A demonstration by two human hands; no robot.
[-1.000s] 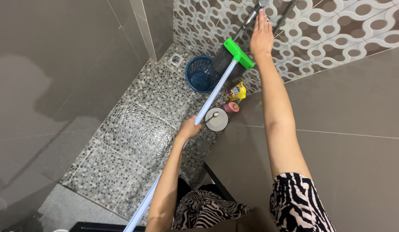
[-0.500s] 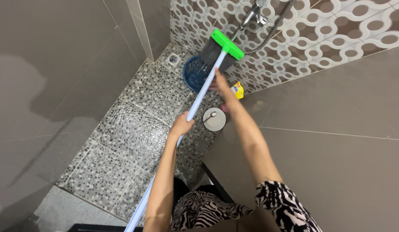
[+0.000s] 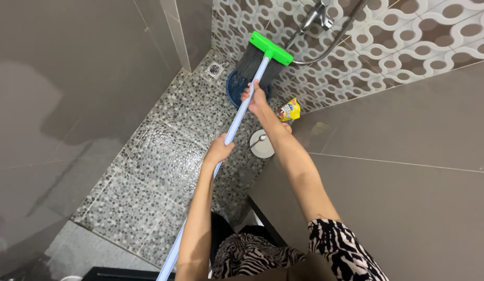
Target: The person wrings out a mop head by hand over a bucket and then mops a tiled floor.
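- Both hands are wrapped round the pale blue pole of the long-handled brush (image 3: 242, 112): left hand (image 3: 219, 150) mid-pole, right hand (image 3: 255, 98) higher up, close to the green head (image 3: 271, 48).
- The dark bristles hang right over the blue basket (image 3: 236, 88) in the shower corner, below the chrome tap (image 3: 319, 14).
- My worry: the pebble floor (image 3: 158, 171) looks wet, so a slip is likely.
- A wide swing could knock over the yellow pouch (image 3: 290, 110) or the white lidded container (image 3: 262, 143), or snag the shower hose (image 3: 325, 49).

Even, soft indoor light fills the view, with a dull sheen on the grey wall tiles (image 3: 70, 104). Straight lines bow toward the edges, and the focus is sharp throughout.
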